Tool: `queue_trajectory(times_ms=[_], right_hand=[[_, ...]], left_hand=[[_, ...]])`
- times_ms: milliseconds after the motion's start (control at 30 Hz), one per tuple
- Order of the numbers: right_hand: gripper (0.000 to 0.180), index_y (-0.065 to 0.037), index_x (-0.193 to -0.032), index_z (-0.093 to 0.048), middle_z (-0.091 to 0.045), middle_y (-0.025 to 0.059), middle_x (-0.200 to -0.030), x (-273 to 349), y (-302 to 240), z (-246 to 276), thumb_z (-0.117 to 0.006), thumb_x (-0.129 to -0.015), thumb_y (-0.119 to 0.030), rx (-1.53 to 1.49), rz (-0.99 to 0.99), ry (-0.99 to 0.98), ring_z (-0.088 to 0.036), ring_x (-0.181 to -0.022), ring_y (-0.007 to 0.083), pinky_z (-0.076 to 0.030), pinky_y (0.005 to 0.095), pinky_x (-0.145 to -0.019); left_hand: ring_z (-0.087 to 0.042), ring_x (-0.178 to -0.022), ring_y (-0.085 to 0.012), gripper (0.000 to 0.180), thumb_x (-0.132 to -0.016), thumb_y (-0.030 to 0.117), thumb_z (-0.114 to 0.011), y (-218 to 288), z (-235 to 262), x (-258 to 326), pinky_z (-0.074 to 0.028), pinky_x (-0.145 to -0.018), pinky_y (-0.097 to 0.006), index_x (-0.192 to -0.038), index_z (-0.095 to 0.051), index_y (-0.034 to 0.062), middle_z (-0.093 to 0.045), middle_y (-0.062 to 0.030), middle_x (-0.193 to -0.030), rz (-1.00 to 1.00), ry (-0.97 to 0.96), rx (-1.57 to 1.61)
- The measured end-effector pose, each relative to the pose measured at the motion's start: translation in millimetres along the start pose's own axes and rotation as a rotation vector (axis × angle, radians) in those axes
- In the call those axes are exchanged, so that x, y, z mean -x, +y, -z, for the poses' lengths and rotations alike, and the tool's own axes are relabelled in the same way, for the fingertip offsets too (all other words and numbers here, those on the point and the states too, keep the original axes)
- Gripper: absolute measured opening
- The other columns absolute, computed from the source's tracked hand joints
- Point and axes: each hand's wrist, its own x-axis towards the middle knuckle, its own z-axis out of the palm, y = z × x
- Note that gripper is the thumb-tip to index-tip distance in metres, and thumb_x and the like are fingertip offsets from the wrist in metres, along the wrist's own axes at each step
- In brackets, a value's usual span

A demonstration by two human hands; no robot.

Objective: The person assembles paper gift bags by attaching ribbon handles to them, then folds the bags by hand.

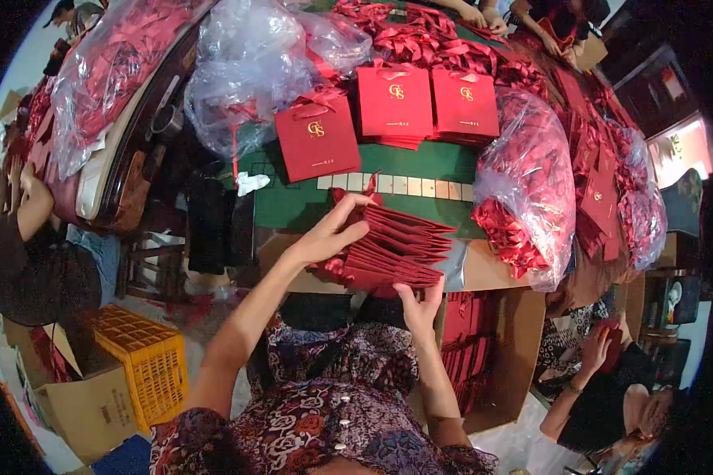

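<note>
The left hand (323,240) grips the left end of the stacked red bags (400,249), their edges running crosswise, while the right hand (421,313) holds the near right corner

The left forearm (249,321) slants inward, the left hand (325,240) reaching farther forward, thumb apart from its fingers. The right hand (421,310) points away from the body, thumb and forefinger parted.
</note>
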Motion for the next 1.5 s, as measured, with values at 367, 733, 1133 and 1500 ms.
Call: queue_trajectory(times_ms=[367,733,1133,1500], right_hand=[[0.058,-0.002,-0.119,-0.044,-0.061,0.0089,-0.106,-10.9,-0.2,16.4,-0.083,-0.077,-0.010,0.132,-0.002,0.023,-0.059,-0.099,0.0160,-0.048,0.0317,-0.089],[0.130,0.000,-0.149,-0.019,-0.031,0.0145,-0.144,-64.8,-15.6,24.2,-0.098,-0.050,-0.029,0.280,0.218,-0.159,-0.037,-0.134,0.0263,-0.034,0.0412,-0.113],[0.074,0.002,-0.124,-0.038,-0.062,0.0149,-0.113,-43.9,-1.1,-0.5,-0.087,-0.071,-0.014,0.213,0.118,-0.123,-0.062,-0.103,0.0202,-0.049,0.0342,-0.092],[0.064,0.002,-0.119,-0.040,-0.062,0.0120,-0.105,-29.9,34.3,-9.3,-0.083,-0.074,-0.012,0.121,0.108,0.033,-0.062,-0.097,0.0195,-0.049,0.0324,-0.088]], left_hand=[[-0.043,-0.130,-0.0294,0.102,-0.059,0.021,-0.090,29.1,-10.0,14.3,-0.035,-0.109,-0.039,-0.138,-0.028,0.0044,-0.040,-0.0175,-0.134,-0.057,-0.069,-0.555],[-0.047,-0.120,-0.0312,0.086,-0.065,0.022,-0.085,10.6,-5.2,7.7,-0.037,-0.105,-0.038,-0.132,-0.035,0.0036,-0.045,-0.0170,-0.125,-0.161,-0.036,-0.613],[-0.043,-0.125,-0.0371,0.092,-0.062,0.022,-0.084,16.0,-14.5,20.8,-0.032,-0.109,-0.045,-0.137,-0.033,0.0029,-0.047,-0.0180,-0.132,-0.268,0.149,-0.602],[-0.057,-0.104,-0.0359,0.076,-0.063,0.030,-0.089,8.4,-16.7,24.1,-0.046,-0.093,-0.042,-0.121,-0.048,0.0034,-0.057,-0.0162,-0.110,-0.151,0.236,-0.682]])
